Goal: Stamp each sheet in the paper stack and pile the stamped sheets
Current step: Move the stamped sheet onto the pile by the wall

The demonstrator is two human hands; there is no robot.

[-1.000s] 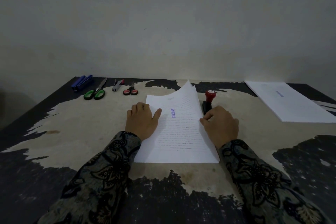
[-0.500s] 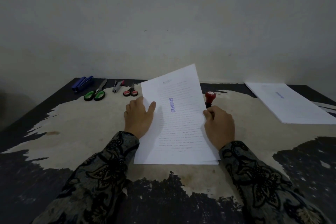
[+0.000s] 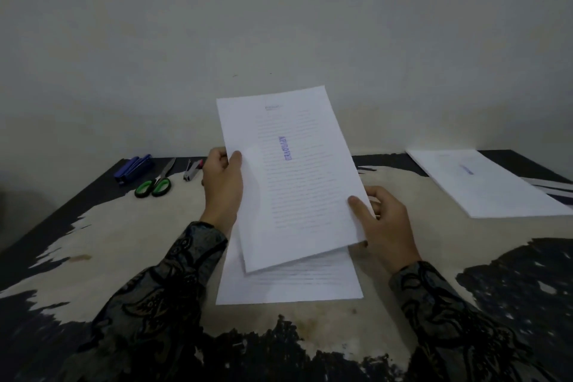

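Two hands pinch one stamped sheet (image 3: 294, 177) aloft: left hand (image 3: 224, 186) at its left edge, right hand (image 3: 384, 220) at its right; one stack (image 3: 291, 287) below, one pile (image 3: 490, 183) far right

along the table's (image 3: 93, 236) far left edge lie a blue stapler (image 3: 134, 167), green-handled scissors (image 3: 154, 185) and what looks like a small staple remover (image 3: 192, 169). the dark tabletop is worn pale across its middle, beneath a plain wall (image 3: 279, 25).
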